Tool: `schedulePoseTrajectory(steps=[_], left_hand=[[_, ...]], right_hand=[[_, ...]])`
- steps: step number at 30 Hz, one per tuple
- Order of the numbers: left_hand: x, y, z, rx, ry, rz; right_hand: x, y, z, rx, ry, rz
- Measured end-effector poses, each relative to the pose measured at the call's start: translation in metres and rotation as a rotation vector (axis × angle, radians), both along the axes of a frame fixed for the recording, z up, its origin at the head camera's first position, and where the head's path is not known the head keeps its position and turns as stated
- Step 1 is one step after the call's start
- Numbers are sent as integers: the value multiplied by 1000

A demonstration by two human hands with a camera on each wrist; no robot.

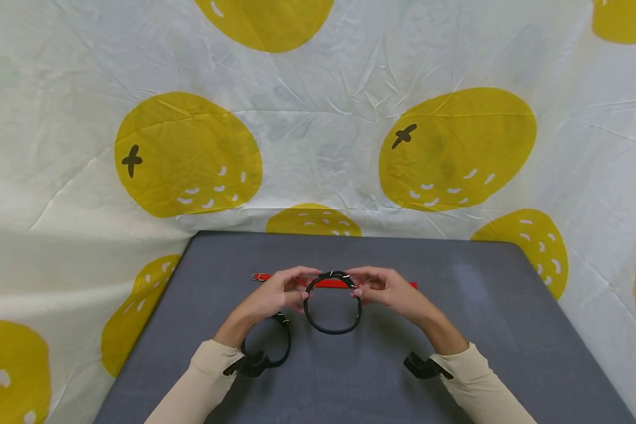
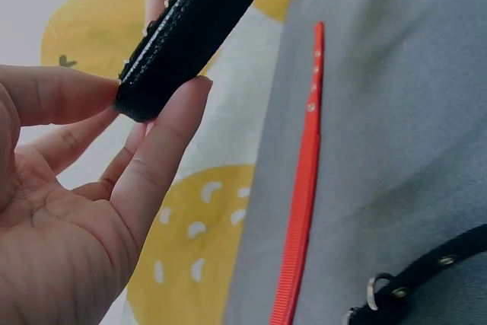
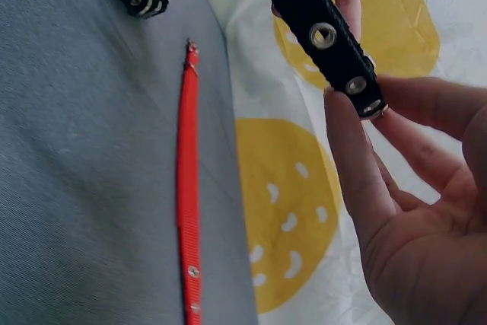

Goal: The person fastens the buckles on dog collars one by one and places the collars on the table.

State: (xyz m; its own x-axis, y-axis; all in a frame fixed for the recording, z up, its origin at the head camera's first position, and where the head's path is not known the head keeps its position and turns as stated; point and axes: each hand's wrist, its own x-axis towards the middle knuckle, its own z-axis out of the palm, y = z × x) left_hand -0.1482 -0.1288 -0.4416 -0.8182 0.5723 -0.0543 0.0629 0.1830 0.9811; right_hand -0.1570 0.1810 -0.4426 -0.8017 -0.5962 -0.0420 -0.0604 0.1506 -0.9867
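Observation:
A black collar (image 1: 333,332), buckled into a loop, is held up between both hands over the table. My left hand (image 1: 269,292) pinches its left side between thumb and fingers, with the thumb and a fingertip on the strap (image 2: 194,43) in the left wrist view. On the opposite side my right hand (image 1: 394,292) pinches it near the metal buckle; metal eyelets dot the strap (image 3: 304,17) in the right wrist view. Behind the hands a red collar (image 1: 330,284) lies stretched out flat, partly hidden by them. A second black collar (image 1: 289,341), also looped, sits beside the left wrist.
The dark grey table (image 1: 487,330) reaches back to a hanging white cloth (image 1: 318,147) printed with yellow fruit shapes. Each wrist carries a black camera mount, the left one (image 1: 253,364) overlapping the second collar in the head view.

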Motion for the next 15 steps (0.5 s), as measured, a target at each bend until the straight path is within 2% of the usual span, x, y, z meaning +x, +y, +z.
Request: schedulePoseTrajectory(steps=[7, 15], left_hand=[[2, -1, -8, -8, -55, 17], [3, -1, -21, -13, -86, 48]], right_hand=[[2, -3, -14, -3, -44, -63], [6, -6, -27, -8, -61, -85]])
